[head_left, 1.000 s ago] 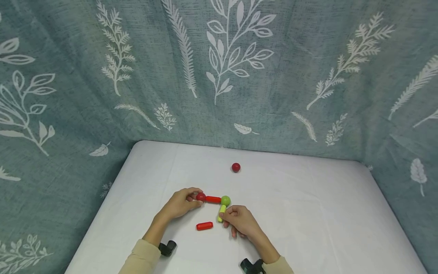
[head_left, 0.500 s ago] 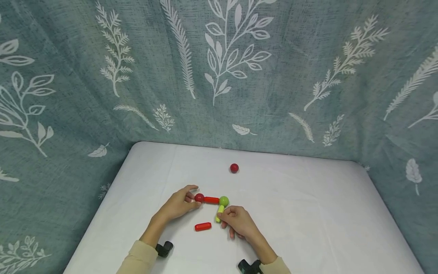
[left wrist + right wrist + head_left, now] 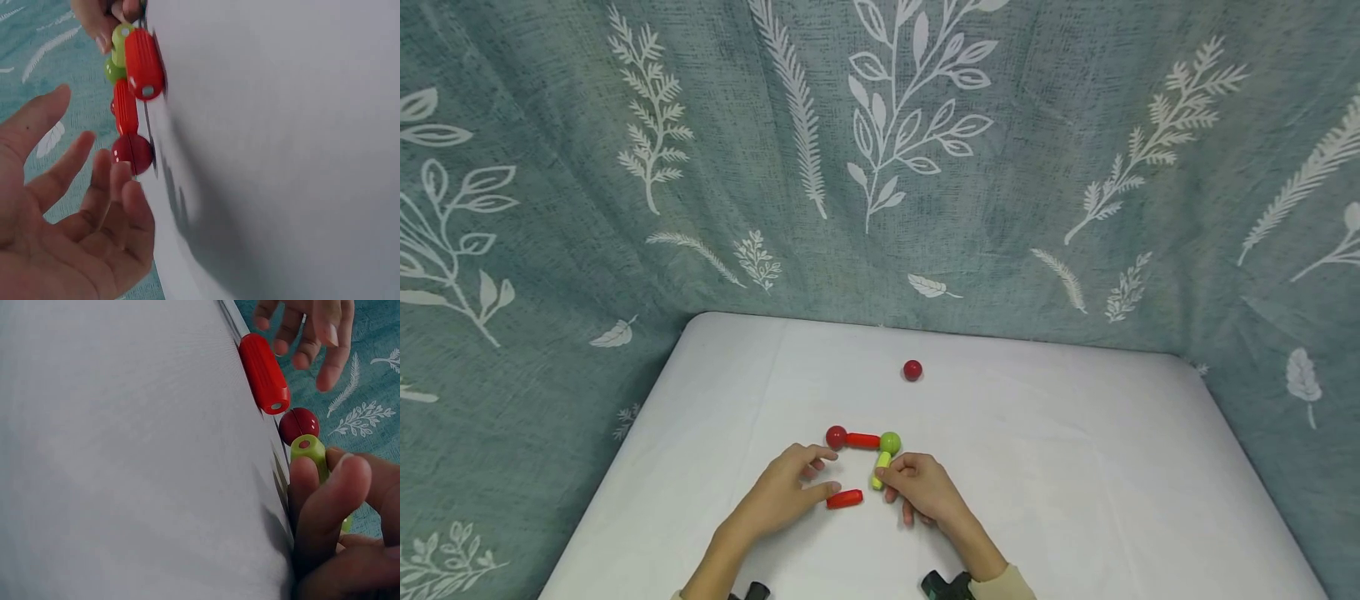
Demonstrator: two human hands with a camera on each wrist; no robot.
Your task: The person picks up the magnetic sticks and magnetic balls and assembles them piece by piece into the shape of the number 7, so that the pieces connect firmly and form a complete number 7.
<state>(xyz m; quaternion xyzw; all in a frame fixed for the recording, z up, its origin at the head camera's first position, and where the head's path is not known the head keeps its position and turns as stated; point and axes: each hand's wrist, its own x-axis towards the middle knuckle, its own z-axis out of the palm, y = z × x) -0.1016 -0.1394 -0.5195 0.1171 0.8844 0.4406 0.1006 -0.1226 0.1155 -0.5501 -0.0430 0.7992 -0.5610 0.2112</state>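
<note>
A chain of toy pieces lies on the white table: a dark red ball (image 3: 837,437), a red rod (image 3: 862,441), a green ball (image 3: 890,442) and a yellow-green rod (image 3: 883,459), bent at the green ball. My right hand (image 3: 928,492) pinches the yellow-green rod between thumb and finger; its free end, with a small reddish spot, faces the right wrist camera. My left hand (image 3: 786,492) hovers with spread, relaxed fingers beside a separate red rod (image 3: 846,499), thumb overlapping that rod's left end in the head view. In the left wrist view the fingers hold nothing.
A second dark red ball (image 3: 912,370) sits alone farther back on the white-covered table (image 3: 1037,433). Behind it hangs a blue-green curtain (image 3: 820,275) with white leaf prints. A black wrist camera (image 3: 946,585) is on the right forearm.
My left hand has released the chain's dark red ball and moved back toward the separate red rod. My right hand keeps its pinch on the yellow-green rod, nearly still.
</note>
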